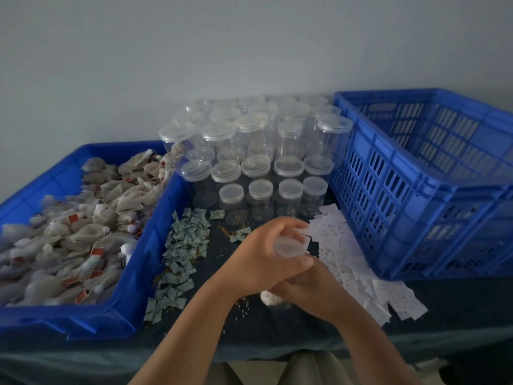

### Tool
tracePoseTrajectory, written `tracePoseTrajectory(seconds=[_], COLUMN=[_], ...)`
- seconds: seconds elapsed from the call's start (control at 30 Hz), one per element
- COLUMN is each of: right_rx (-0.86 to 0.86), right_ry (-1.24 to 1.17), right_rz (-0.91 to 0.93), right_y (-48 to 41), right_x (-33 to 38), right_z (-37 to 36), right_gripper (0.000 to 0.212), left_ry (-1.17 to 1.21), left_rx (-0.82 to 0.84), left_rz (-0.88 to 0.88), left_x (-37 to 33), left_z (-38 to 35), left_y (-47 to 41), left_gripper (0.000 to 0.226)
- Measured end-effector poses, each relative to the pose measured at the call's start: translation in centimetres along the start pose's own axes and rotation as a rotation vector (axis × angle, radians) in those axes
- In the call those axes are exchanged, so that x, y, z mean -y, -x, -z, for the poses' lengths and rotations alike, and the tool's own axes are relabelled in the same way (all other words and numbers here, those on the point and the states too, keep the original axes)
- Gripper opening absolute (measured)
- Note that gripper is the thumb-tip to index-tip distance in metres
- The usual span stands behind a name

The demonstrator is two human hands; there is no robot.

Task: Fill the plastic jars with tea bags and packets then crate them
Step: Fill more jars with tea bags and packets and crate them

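Clear plastic jar (290, 245), one, held between two hands at centre: left hand (263, 257) curled over its lid from above and hiding most of it, right hand (308, 290) wrapped round the body beneath. Beyond the hands stand more than twenty lidded jars (249, 140), four in the nearest row. Left of the hands: one blue tray (155, 234) of tea bags (83, 232), then a heap of green packets (183, 245). Right of the hands: a heap of white packets (349, 262) against one blue crate (361, 145).
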State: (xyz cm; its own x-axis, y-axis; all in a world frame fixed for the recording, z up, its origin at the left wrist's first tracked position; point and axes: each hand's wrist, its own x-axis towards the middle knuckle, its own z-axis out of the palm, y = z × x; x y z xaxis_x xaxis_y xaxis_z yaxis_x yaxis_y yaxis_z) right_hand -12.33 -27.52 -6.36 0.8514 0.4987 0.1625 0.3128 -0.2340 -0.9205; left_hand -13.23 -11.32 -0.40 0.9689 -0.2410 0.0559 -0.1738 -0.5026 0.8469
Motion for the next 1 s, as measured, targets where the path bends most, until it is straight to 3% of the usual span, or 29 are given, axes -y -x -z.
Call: tracePoseTrajectory(seconds=[0.1,0.17,0.27,0.37,0.5,0.6,0.7,0.73,0.8,0.87,0.93,1.0], right_rx=[-0.226,-0.371,-0.431,-0.441,-0.479,-0.557,-0.685,-0.705,-0.678,-0.525,-0.272,-0.096], right_ry=[0.376,0.494,0.509,0.536,0.604,0.649,0.724,0.757,0.856,1.027,1.233,1.272], right_rz=[0.052,0.112,0.201,0.272,0.275,0.276,0.118,0.049,-0.108,-0.318,-0.569,-0.730], right_y=[0.0,0.3,0.4,0.6,1.2,0.8,-0.3,-0.7,-1.3,-2.3,-3.5,-4.7], right_x=[3.8,6.0,8.7,10.7,13.0,13.9,13.2,12.6,11.1,9.4,8.0,6.9], right_z=[3.2,5.2,8.5,12.4,17.9,22.3,27.0,28.4,31.2,33.4,34.6,34.9], right_gripper=[0.087,0.096,0.092,0.075,0.063,0.068,0.081,0.082,0.079,0.077,0.067,0.070], left_ry=[-0.027,-0.003,-0.001,-0.017,-0.033,0.216,0.631,0.574,0.109,-0.200,-0.170,-0.199], left_rx=[-0.057,-0.077,-0.089,-0.083,-0.080,-0.107,-0.225,-0.276,-0.242,-0.184,-0.172,-0.109], left_rz=[-0.165,-0.223,-0.258,-0.309,-0.464,-0.528,-0.279,-0.225,-0.225,-0.309,-0.417,-0.527], left_x=[-4.1,-7.3,-11.5,-15.0,-18.6,-20.9,-21.1,-20.6,-18.8,-16.8,-15.6,-15.0], left_z=[1.0,1.5,1.4,0.3,-2.0,-3.7,-5.8,-6.7,-8.9,-10.8,-11.3,-10.8], left_y=[-0.6,-1.4,-3.5,-5.9,-9.4,-12.3,-15.4,-16.3,-17.7,-18.1,-18.4,-19.0], left_gripper=[0.055,0.056,0.050,0.035,0.030,0.029,0.025,0.024,0.021,0.028,0.041,0.048])
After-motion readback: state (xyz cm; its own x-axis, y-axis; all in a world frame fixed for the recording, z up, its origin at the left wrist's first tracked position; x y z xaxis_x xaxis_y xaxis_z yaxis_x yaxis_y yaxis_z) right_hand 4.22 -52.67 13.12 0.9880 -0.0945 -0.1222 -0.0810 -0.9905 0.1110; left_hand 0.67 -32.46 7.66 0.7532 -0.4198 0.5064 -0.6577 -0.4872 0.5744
